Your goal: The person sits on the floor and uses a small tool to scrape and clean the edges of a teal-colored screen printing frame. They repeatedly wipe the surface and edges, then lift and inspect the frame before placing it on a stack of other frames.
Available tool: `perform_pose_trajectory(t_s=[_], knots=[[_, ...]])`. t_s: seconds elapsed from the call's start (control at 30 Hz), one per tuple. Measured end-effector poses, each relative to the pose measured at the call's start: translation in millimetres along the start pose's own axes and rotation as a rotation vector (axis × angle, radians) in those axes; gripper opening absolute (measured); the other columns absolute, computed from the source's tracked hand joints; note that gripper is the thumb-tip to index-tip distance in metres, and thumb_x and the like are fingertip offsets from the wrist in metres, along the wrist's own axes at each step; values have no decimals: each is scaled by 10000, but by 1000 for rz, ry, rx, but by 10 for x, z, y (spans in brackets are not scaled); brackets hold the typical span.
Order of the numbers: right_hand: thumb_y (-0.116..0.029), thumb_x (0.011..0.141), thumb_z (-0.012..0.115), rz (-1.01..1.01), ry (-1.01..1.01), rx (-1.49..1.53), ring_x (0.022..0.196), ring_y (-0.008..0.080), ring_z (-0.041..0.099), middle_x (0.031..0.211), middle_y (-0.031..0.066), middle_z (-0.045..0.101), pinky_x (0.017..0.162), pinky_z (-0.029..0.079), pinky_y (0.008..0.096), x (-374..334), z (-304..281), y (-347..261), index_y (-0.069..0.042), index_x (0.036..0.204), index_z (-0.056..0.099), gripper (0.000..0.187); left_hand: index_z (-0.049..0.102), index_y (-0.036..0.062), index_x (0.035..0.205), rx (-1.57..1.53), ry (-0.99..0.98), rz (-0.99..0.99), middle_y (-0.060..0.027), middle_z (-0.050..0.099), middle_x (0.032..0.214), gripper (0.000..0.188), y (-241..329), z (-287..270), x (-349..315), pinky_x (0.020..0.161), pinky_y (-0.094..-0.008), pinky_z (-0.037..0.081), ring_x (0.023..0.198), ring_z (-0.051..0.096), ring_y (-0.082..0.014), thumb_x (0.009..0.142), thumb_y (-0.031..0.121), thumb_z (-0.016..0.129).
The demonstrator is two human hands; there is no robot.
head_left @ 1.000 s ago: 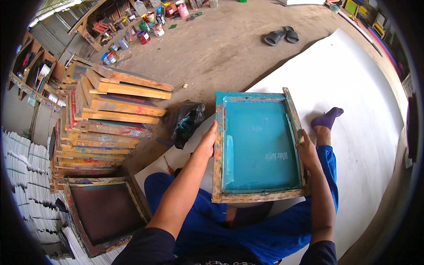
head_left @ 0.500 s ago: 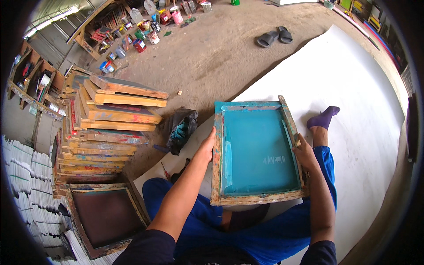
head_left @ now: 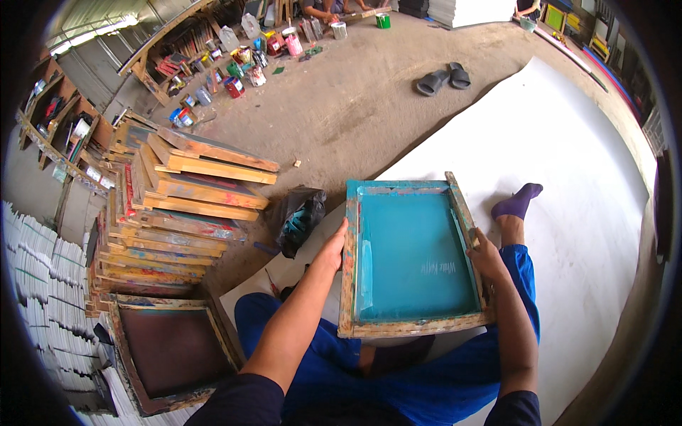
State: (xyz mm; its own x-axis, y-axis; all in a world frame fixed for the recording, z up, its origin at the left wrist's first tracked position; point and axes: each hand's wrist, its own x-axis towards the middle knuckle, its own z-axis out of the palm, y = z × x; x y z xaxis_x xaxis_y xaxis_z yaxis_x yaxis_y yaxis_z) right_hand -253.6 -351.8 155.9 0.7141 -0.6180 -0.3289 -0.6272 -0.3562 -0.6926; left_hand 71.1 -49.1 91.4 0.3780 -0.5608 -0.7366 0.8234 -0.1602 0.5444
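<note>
The fingers of your bare left hand press along the left side of a rectangular, wood-framed screen with teal mesh, while those of your bare right hand bend over its right side, so the two hands hold it between them; how far your fingertips reach around its underside you cannot tell from here. The screen is above your lap, mesh side up, with pale lettering low on its right half and paint smeared along its wooden bars. Below it spread your loose blue trousers, and your right foot, in a purple fabric sock, rests on a large white sheet covering the floor. Beyond your left forearm sits a crumpled black plastic bag, near the sheet's edge. Further left you have a tall pile of paint-stained wooden frames, a crusted wooden frame with dark brown mesh nearer to you, and stacks of white paper at the rim. Past the sheet, a pair of black open-toed slippers lies on the dusty brown floor, and colourful paint cans cluster at upper left
</note>
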Motion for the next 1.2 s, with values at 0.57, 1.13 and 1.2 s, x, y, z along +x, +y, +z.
perform_pose_trajectory(t_s=[0.57,1.13,1.2], knots=[[-180,924,687,-71,17,-111,1239,498,624,1292,349,649,1045,490,492,-170,-72,-253,-16,1566,371,734,601,116,1461,7,-23,-2,-143,573,1510,795,-59,-156,44,1096,-528,458,1315,556,-309,994,752,500],[-162,900,695,-52,-7,-127,1232,484,641,1249,356,665,1038,505,484,-119,-62,-284,-14,1509,445,674,670,145,1358,54,-6,-16,-109,674,1385,694,-44,-114,43,1022,-518,517,1213,635,-278,1028,719,461],[-160,900,693,-61,-9,-105,1231,486,639,1238,358,666,1036,504,488,-109,-55,-278,-19,1495,454,656,675,148,1350,46,3,-14,-104,678,1378,691,-37,-124,63,1021,-517,517,1202,641,-281,1027,720,461]])
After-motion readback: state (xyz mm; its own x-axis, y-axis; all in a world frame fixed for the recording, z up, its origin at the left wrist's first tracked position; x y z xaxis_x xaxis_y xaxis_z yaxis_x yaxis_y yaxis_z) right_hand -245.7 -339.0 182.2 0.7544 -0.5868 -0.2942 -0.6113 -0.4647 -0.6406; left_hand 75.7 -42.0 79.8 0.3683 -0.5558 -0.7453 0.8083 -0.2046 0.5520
